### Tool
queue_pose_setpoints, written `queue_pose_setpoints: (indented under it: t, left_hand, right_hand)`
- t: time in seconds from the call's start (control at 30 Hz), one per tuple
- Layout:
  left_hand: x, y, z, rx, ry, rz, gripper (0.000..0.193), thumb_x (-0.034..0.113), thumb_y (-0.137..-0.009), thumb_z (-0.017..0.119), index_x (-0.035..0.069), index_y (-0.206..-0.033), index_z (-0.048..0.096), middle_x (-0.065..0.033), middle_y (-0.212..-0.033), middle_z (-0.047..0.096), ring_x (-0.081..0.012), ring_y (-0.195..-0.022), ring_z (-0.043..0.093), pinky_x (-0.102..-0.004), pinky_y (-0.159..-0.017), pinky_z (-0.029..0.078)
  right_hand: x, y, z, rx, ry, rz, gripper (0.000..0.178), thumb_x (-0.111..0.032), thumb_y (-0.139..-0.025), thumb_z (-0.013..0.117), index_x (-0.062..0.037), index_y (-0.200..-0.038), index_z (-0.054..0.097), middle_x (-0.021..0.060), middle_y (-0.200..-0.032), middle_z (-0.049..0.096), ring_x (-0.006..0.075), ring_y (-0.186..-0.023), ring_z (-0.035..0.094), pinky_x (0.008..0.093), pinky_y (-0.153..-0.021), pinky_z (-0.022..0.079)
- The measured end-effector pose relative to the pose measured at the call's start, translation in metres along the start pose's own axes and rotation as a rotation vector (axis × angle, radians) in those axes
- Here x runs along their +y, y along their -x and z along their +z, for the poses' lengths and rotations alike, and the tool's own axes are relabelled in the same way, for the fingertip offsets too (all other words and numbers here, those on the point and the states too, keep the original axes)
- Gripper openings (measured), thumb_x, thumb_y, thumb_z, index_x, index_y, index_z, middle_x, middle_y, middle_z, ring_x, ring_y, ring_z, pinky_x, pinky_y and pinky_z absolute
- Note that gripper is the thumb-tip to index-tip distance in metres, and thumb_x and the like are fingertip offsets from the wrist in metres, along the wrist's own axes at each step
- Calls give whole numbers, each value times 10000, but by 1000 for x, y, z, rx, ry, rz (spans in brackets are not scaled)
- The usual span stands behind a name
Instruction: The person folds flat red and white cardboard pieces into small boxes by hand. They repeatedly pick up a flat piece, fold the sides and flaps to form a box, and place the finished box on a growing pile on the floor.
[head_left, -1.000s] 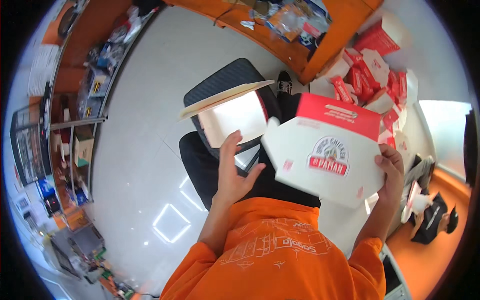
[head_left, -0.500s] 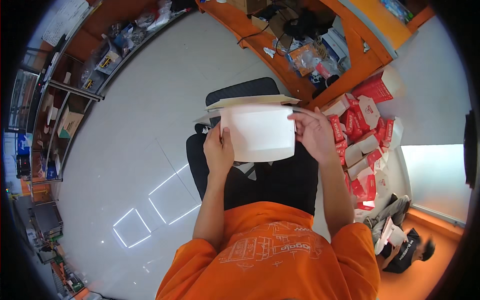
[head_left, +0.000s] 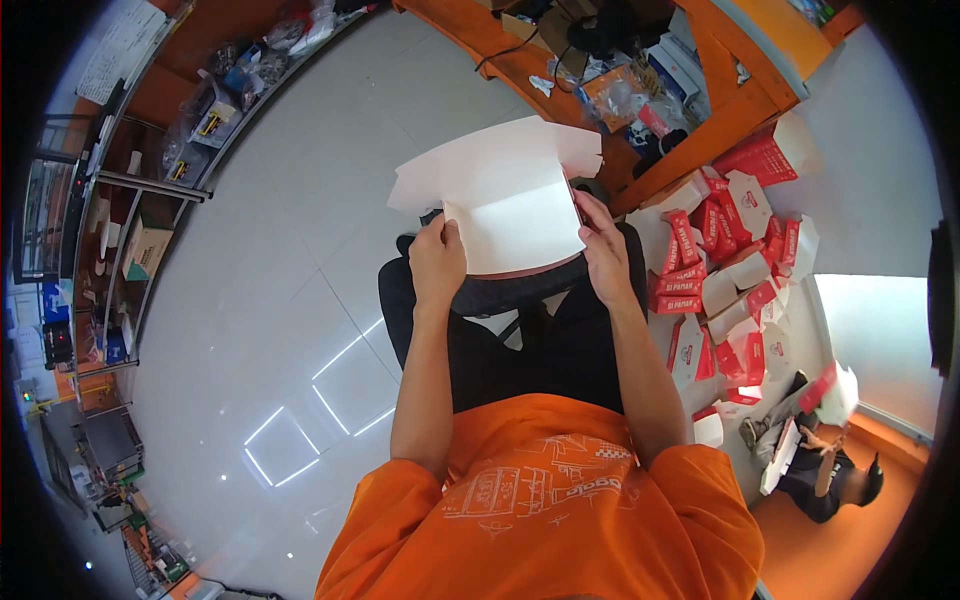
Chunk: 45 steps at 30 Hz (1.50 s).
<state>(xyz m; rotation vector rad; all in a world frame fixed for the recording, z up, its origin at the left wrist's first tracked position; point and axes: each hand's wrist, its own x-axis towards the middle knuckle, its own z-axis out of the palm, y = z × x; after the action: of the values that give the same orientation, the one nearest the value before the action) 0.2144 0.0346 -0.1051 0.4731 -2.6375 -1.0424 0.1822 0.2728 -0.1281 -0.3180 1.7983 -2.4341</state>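
A partly folded cardboard box (head_left: 515, 225), white inside, is held over my lap between both hands. Its wide lid flap (head_left: 480, 160) stands up on the far side, with side tabs spread. My left hand (head_left: 438, 260) grips the box's left wall, thumb on the near left corner. On the right wall, my right hand (head_left: 604, 250) has its thumb inside and its fingers around the outside. Beneath the box, a black padded seat (head_left: 525, 292) shows in part. The box's outer faces are mostly hidden.
Several red and white folded boxes (head_left: 725, 250) lie piled on the floor to my right. Beyond them a seated co-worker (head_left: 815, 475) handles similar cardboard. An orange wooden shelf (head_left: 690, 130) with clutter stands ahead right. Metal-edged shelving (head_left: 150, 190) curves along the left.
The lid flap has swung up and away, showing the box's inside. My right hand has closed onto the right wall. The co-worker has lifted a piece of cardboard.
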Motion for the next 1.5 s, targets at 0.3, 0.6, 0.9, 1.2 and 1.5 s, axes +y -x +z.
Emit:
queue_pose_setpoints:
  t: [0.3, 0.6, 0.9, 1.2, 1.5]
  left_hand:
    - [18, 3, -6, -21, 117, -153, 244, 189, -944, 562, 10, -1062, 677, -154, -772, 673, -275, -683, 642, -379, -677, 485]
    - [9, 2, -10, 0, 18, -167, 281, 116, -908, 602, 50, -1180, 631, -162, -998, 669, -272, -803, 660, -372, -732, 511]
    - [92, 30, -8, -536, 52, 498, 652, 12, -796, 645, 98, -1404, 426, -189, -1206, 577, -372, -938, 638, -419, -778, 532]
    - [93, 17, -2, -562, -272, 627, 440, 7, -832, 591, 91, -1258, 524, -160, -793, 663, -361, -697, 652, -459, -622, 527]
    - [96, 34, 7, -508, -493, 659, 440, -46, -745, 624, 39, -1167, 536, -104, -849, 646, -285, -749, 657, -381, -639, 548]
  right_hand:
    - [-10, 5, -8, -103, -79, -32, 706, 74, -700, 522, 0, -1399, 469, 129, -1457, 396, 240, -1415, 302, 352, -1166, 203]
    - [-11, 8, 3, -70, 327, -80, 627, 134, -769, 525, -50, -1367, 498, 127, -1404, 447, 267, -1272, 495, 298, -947, 515]
    - [-23, 7, 14, -27, 618, -74, 630, 104, -702, 627, -72, -1296, 507, 157, -1206, 559, 359, -1017, 623, 392, -823, 559]
    - [6, -9, 0, 53, 455, 36, 535, 71, -703, 691, -25, -1216, 573, 115, -1035, 637, 192, -790, 659, 295, -682, 542]
    - [20, -5, 1, 144, -49, 345, 274, 48, -767, 683, 7, -1033, 637, 64, -937, 638, 94, -720, 633, 230, -549, 515]
